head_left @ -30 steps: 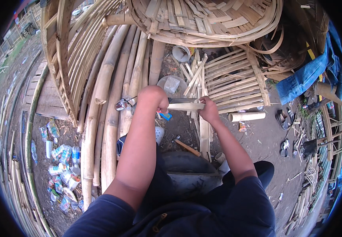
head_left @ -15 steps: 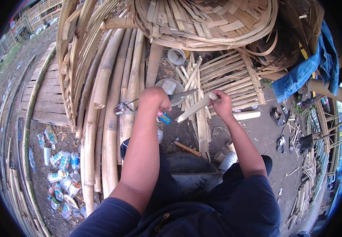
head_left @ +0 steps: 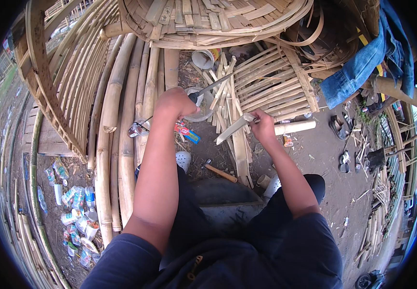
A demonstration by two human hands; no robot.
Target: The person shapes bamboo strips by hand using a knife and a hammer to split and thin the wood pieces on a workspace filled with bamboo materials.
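Observation:
My left hand (head_left: 175,103) is closed round the handle of a long knife (head_left: 214,85). Its narrow grey blade points up and to the right, clear of the bamboo. In my right hand (head_left: 263,127) is a short split piece of bamboo (head_left: 232,130), gripped by its upper end and slanting down to the left. A loose bundle of bamboo strips (head_left: 225,91) lies beyond the piece, beside a slatted bamboo panel (head_left: 276,86). Below my left hand are a red and blue wrapper (head_left: 187,133) and a pair of glasses (head_left: 138,128).
Long bamboo poles (head_left: 116,159) run along my left, near a heap of plastic bottles and cups (head_left: 77,202). A large woven bamboo basket (head_left: 218,24) stands ahead. A wooden stick (head_left: 221,173) lies before my knees. Denim cloth (head_left: 358,77) hangs at the right, above sandals (head_left: 338,129).
The knife blade has swung upward, away from the bamboo piece. My right hand still holds the piece in much the same pose. The whole view has shifted slightly.

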